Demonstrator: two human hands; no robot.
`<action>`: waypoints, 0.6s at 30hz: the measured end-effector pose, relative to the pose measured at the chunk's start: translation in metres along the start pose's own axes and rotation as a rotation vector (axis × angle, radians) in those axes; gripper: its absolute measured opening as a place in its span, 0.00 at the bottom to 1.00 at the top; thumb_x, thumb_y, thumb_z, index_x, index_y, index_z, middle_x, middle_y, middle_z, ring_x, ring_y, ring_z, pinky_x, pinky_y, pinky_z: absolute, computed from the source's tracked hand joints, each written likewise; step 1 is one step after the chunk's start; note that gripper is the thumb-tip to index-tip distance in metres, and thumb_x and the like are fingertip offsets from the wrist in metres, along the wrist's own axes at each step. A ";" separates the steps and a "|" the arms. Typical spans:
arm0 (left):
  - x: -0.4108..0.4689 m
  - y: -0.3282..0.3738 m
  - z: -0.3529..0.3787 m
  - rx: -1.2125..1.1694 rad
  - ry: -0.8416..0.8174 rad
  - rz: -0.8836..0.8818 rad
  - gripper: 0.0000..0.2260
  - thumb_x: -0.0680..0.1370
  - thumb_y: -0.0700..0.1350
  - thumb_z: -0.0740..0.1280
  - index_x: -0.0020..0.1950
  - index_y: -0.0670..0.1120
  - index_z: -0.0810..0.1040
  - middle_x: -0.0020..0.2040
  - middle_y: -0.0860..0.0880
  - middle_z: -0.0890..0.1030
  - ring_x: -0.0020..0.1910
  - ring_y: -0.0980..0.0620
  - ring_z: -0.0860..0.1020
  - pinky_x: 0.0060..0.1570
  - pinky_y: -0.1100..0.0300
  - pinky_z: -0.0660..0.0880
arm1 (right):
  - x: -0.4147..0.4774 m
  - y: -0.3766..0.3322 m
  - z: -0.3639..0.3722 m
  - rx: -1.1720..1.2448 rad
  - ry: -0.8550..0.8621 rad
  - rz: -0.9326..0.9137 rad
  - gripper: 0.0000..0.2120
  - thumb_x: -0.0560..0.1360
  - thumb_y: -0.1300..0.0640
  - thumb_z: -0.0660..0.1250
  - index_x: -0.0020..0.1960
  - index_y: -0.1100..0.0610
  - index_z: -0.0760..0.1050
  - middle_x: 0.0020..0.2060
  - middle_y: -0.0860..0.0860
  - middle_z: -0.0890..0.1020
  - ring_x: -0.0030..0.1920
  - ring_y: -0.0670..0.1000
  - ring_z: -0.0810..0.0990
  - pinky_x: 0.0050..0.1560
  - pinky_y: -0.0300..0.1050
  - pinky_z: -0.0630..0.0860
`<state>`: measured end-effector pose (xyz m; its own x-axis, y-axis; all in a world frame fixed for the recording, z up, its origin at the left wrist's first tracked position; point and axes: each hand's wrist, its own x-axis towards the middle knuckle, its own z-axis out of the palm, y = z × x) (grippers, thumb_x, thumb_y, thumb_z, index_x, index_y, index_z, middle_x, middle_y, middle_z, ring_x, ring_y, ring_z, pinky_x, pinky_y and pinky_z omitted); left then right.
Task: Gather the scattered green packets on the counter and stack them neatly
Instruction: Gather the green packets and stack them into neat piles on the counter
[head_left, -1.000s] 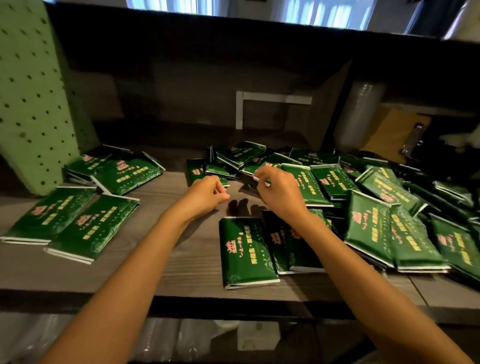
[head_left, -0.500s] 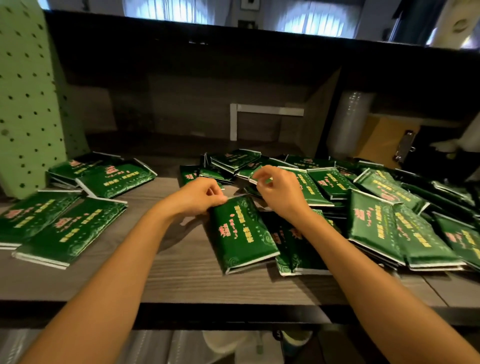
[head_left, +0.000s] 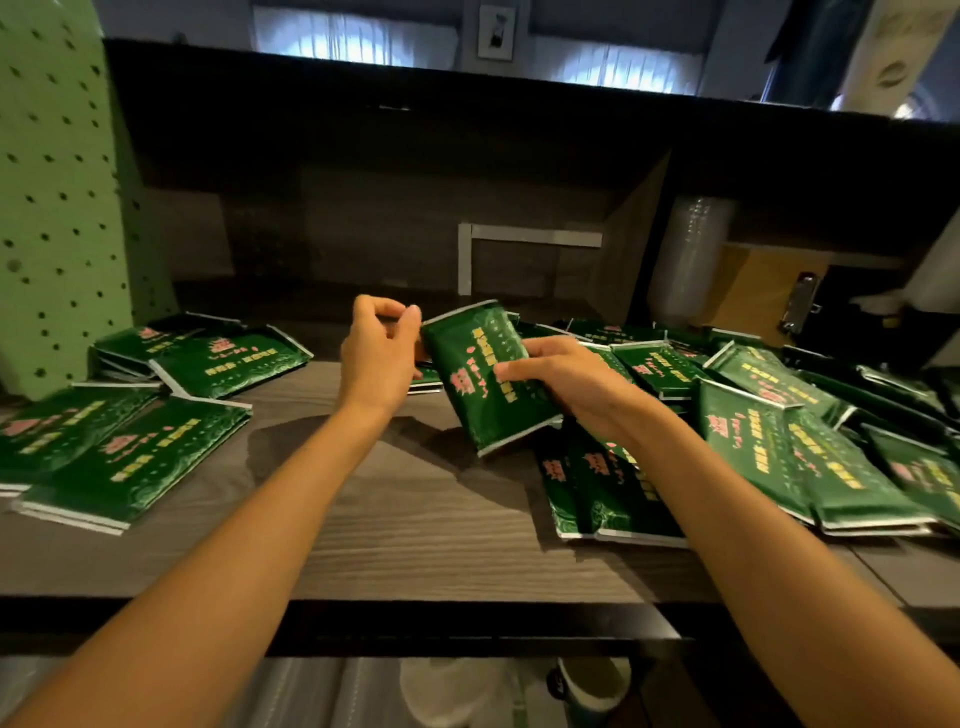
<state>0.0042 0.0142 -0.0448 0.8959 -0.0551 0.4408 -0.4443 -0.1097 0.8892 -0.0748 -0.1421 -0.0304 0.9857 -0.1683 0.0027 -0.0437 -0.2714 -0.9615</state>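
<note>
A green packet (head_left: 480, 384) with pink and yellow print is lifted off the wooden counter (head_left: 415, 519), tilted between both hands. My left hand (head_left: 379, 358) pinches its upper left corner. My right hand (head_left: 561, 379) grips its right side, thumb across the face. Below my right wrist lie two packets (head_left: 597, 493) side by side. A loose heap of green packets (head_left: 779, 415) covers the right of the counter. On the left sit neater stacks of packets (head_left: 130, 457) and further stacks of packets (head_left: 218, 358) behind them.
A green pegboard panel (head_left: 57, 197) stands at the far left. A dark back wall with a white frame (head_left: 519, 244) closes the rear. A roll of clear film (head_left: 685, 254) and a clipboard (head_left: 769, 296) stand at the back right. The counter's front edge (head_left: 467, 613) is dark.
The packet that lay flat in front of my hands has been picked up and raised, tilted, between both hands. The camera view has shifted slightly.
</note>
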 end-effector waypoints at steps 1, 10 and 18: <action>-0.002 0.000 0.001 0.067 0.002 -0.013 0.04 0.80 0.45 0.61 0.51 0.46 0.67 0.39 0.52 0.74 0.43 0.49 0.76 0.38 0.57 0.74 | 0.000 -0.001 -0.004 0.036 0.085 -0.003 0.07 0.75 0.63 0.66 0.52 0.62 0.79 0.44 0.56 0.84 0.43 0.53 0.84 0.52 0.48 0.79; -0.036 0.012 0.037 0.441 -0.729 -0.155 0.15 0.74 0.53 0.69 0.35 0.43 0.83 0.37 0.44 0.80 0.40 0.49 0.77 0.42 0.58 0.71 | -0.001 0.003 -0.025 0.181 0.548 -0.021 0.06 0.76 0.62 0.64 0.51 0.59 0.77 0.44 0.50 0.80 0.39 0.42 0.75 0.42 0.39 0.69; -0.037 0.011 0.041 0.369 -0.697 -0.164 0.12 0.74 0.44 0.70 0.31 0.46 0.76 0.32 0.48 0.74 0.35 0.53 0.71 0.37 0.61 0.67 | 0.002 0.007 -0.021 0.150 0.532 -0.049 0.08 0.76 0.63 0.64 0.53 0.60 0.78 0.49 0.53 0.82 0.49 0.50 0.79 0.39 0.36 0.70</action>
<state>-0.0335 -0.0260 -0.0567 0.7973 -0.6032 0.0215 -0.3875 -0.4842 0.7845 -0.0761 -0.1640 -0.0317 0.7664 -0.6247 0.1498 0.0622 -0.1600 -0.9852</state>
